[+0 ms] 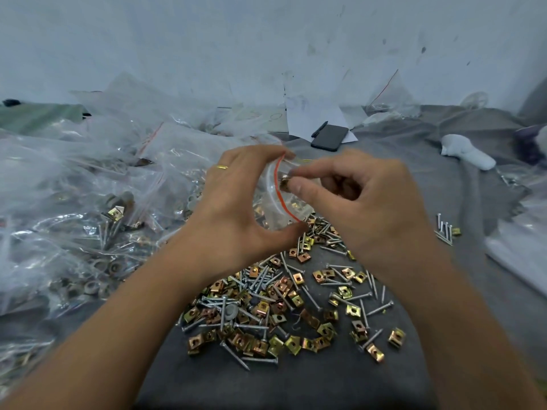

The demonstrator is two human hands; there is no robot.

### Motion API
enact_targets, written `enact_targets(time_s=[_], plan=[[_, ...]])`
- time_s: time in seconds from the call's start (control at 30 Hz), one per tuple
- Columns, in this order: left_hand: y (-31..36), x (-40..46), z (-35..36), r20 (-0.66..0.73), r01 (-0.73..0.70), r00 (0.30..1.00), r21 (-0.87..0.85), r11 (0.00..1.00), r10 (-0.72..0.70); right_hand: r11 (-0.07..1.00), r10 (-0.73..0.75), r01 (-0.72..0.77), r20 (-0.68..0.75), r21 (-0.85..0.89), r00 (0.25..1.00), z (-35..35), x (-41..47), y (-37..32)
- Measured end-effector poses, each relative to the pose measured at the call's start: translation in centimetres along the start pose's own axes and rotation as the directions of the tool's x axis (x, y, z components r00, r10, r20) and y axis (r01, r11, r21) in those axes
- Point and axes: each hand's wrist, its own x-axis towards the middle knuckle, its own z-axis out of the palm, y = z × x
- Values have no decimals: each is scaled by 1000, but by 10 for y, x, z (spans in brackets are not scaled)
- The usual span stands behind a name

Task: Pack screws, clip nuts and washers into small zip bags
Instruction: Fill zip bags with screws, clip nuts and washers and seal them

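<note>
**While one hand holds a zip bag open, the other feeds in a clip nut**

Left hand (236,199) pinches the small zip bag (278,199) above loose screws and clip nuts (266,309). Right hand (364,202) pinches a clip nut (284,183) at its mouth. Keep the mouth spread; release well inside.

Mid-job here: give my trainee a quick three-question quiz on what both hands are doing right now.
1. True or false: the left hand holds the small zip bag open by its red-striped mouth.
2. What does the right hand pinch at the bag's mouth? A) a clip nut B) a pen C) a phone
3. Fill in: the loose pile of screws and clip nuts lies on the grey ____ below the hands.

Key: 1 true; 2 A, the clip nut; 3 cloth.
</note>
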Motion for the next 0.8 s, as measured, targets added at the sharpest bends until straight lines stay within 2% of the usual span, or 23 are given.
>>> enact_targets(time_s=[0.1,0.17,0.23,0.27,0.33,0.4,0.47,0.53,0.6,0.8], plan=[[-2,0,-1,1,53,999,-49,997,-53,999,-40,41,-67,18,997,2,1,0],[-6,1,-1,-15,72,997,-71,995,-74,994,-10,29,-164,110,986,-2,1,4],[-10,3,-2,-41,92,995,-86,992,-96,995,46,-27,-196,98,980,-7,1,15],[-11,4,-3,-51,107,992,-94,990,-112,997,69,-66,-141,27,988,-10,0,22],[-15,5,-4,-84,129,987,-115,985,-139,976,138,-119,97,-180,986,-13,-3,33],[-17,6,-5,-130,136,979,-141,981,-155,923,229,-106,307,-370,924,-9,-5,38],[-18,7,-6,-158,140,974,-155,978,-164,864,315,-80,411,-498,856,-3,-6,40],[-19,7,-8,-171,144,971,-147,979,-168,833,371,-64,469,-550,802,4,-5,39],[-19,7,-10,-172,149,970,-134,980,-171,835,388,-71,493,-546,779,9,-4,40],[-19,6,-12,-163,166,969,-132,977,-187,816,377,-76,428,-573,821,13,-5,50]])
